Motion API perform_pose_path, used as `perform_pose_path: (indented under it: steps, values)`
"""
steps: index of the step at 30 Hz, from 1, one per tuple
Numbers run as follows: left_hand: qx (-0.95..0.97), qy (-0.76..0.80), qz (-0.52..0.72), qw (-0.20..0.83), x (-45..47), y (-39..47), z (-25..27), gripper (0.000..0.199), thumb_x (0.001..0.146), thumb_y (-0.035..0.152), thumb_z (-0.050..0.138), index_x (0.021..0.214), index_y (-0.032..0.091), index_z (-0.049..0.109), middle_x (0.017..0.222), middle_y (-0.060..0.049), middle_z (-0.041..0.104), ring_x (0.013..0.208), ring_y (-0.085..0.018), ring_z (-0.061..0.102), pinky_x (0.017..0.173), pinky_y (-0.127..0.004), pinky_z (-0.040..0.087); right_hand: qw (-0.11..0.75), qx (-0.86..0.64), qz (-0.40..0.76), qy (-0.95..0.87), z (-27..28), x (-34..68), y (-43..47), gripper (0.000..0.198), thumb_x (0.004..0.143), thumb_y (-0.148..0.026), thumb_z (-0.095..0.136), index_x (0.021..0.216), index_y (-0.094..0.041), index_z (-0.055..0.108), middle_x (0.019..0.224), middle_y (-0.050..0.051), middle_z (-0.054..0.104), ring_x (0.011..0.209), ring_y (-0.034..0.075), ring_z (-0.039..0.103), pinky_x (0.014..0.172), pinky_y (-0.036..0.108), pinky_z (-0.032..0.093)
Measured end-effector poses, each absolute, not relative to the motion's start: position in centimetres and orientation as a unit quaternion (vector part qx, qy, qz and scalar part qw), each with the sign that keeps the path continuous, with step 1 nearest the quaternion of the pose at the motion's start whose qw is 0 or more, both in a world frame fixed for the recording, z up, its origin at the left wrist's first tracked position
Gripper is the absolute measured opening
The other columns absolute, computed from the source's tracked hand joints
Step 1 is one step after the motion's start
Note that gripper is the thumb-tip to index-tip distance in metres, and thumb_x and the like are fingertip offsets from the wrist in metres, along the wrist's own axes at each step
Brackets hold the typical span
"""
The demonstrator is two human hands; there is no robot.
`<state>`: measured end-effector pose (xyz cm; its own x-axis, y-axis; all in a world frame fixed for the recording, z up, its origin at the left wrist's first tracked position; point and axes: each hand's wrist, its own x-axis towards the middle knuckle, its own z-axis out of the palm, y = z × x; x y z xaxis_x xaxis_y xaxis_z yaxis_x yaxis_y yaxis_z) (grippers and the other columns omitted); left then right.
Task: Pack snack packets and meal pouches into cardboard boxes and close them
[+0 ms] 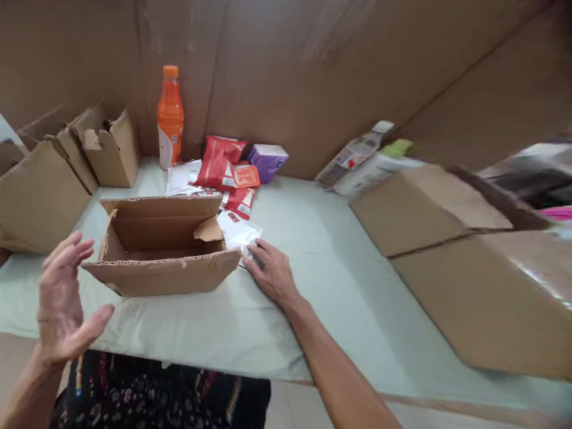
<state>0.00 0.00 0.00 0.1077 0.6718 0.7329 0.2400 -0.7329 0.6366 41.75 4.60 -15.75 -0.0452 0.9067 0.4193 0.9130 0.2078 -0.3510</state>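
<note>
An uncovered cardboard box [156,280] stands on the pale green cloth in front of me, its inside looking bare. To its left, my left hand [67,304] is raised with fingers apart and nothing in it. My right hand [272,274] rests low at the box's right end, fingers curled around something small. A whitish bit [246,252] shows at its fingertips, and a thin dark line runs beside it; what it is I cannot make out. Just beyond those fingers lies a white packet [236,229], partly behind the box.
Behind the box are red packets [218,162], a purple box [268,162] and an orange drink bottle [170,119]. Cut cardboard boxes [40,196] stand at left. A clear bottle [353,155], a white bottle with green cap [375,170] and a large carton [482,286] are at right.
</note>
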Motion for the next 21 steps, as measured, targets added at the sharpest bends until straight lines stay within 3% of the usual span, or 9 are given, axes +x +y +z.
perform_pose_path:
  steps: [3, 6, 11, 18, 21]
  values:
    - [0.715, 0.405, 0.509, 0.257, -1.9, 0.3, -2.6, 0.105, 0.076, 0.029, 0.087, 0.164, 0.039, 0.032, 0.171, -0.004, 0.038, 0.153, -0.033, 0.04, 0.128, -0.051, 0.035, 0.283, -0.629, -0.006, -0.724, -15.7, 41.8, 4.5, 0.039, 0.097, -0.042, 0.058, 0.126, -0.021, 0.074, 0.141, 0.017, 0.066, 0.126, 0.033, 0.062, 0.102, 0.049, 0.05]
    - [0.674, 0.5, 0.426, 0.34, -2.6, 1.0, -4.0, 0.112, 0.078, 0.047, 0.087, 0.167, 0.033, 0.021, 0.171, -0.013, 0.035, 0.155, -0.044, 0.035, 0.124, -0.062, 0.038, 0.285, -0.63, -0.011, -0.722, -15.7, 41.8, 4.5, 0.039, 0.098, -0.043, 0.058, 0.126, -0.021, 0.074, 0.141, 0.016, 0.066, 0.126, 0.033, 0.062, 0.102, 0.048, 0.05]
    - [0.639, 0.526, 0.395, 0.399, -1.9, 2.3, -5.0, 0.108, 0.076, 0.065, 0.083, 0.163, 0.026, 0.033, 0.158, -0.018, 0.05, 0.147, -0.049, 0.045, 0.119, -0.066, 0.043, 0.286, -0.634, -0.021, -0.718, -15.8, 41.5, 4.7, 0.038, 0.097, -0.043, 0.058, 0.125, -0.022, 0.074, 0.142, 0.015, 0.067, 0.127, 0.032, 0.062, 0.101, 0.047, 0.05]
    - [0.641, 0.503, 0.364, 0.451, -1.9, 2.8, -6.9, 0.11, 0.07, 0.066, 0.087, 0.16, 0.027, 0.039, 0.159, -0.018, 0.051, 0.148, -0.05, 0.043, 0.125, -0.069, 0.033, 0.277, -0.639, -0.026, -0.717, -16.0, 41.2, 5.0, 0.037, 0.097, -0.037, 0.056, 0.126, -0.022, 0.073, 0.142, 0.014, 0.067, 0.127, 0.031, 0.062, 0.102, 0.046, 0.05]
    - [0.62, 0.46, 0.41, 0.486, -2.4, 3.8, -7.1, 0.12, 0.065, 0.076, 0.086, 0.162, 0.029, 0.036, 0.165, -0.013, 0.045, 0.153, -0.05, 0.035, 0.126, -0.062, 0.036, 0.274, -0.64, -0.026, -0.717, -15.9, 41.1, 5.0, 0.037, 0.097, -0.037, 0.056, 0.126, -0.022, 0.073, 0.142, 0.014, 0.067, 0.128, 0.031, 0.062, 0.103, 0.047, 0.05]
